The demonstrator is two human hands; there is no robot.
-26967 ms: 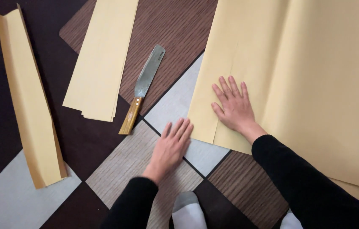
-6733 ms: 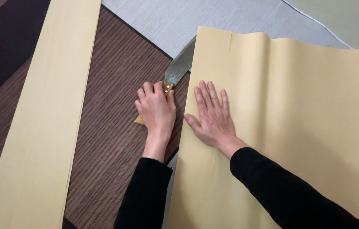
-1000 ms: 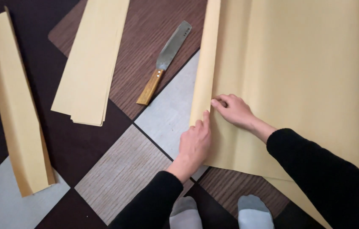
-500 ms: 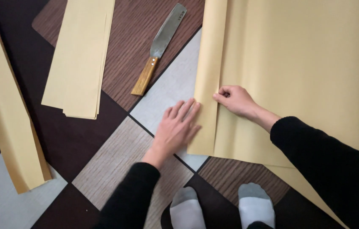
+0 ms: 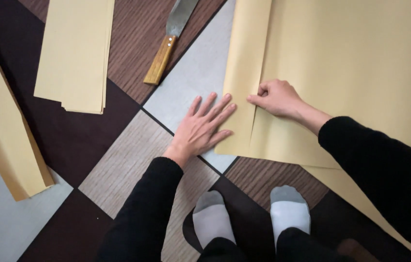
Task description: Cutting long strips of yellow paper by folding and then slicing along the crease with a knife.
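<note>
A large sheet of tan paper (image 5: 351, 63) fills the upper right of the frame and runs down toward the lower right corner, lying on a floor (image 5: 132, 160) patterned in dark brown, wood-grain and pale grey panels. The sheet's left edge is folded over into a long narrow flap (image 5: 244, 68) that runs from the top of the frame down to the centre. At the far left, a long folded strip of the same paper (image 5: 1, 131) slants from the top edge to the lower left. A flat stack of cut paper strips (image 5: 74, 53) lies in the upper left, apart from the slanting strip. At the bottom centre stand two feet in grey socks (image 5: 251, 221). The left hand (image 5: 203, 128), at the centre, lies flat with fingers spread, its fingertips on the flap's lower edge and its palm on the floor. The right hand (image 5: 275, 97), just right of it, is curled and seems to pinch the flap's inner edge, though the grip itself is hidden. A wooden-handled knife (image 5: 169, 41) lies at top centre, between stack and sheet, well clear of both hands.
</note>
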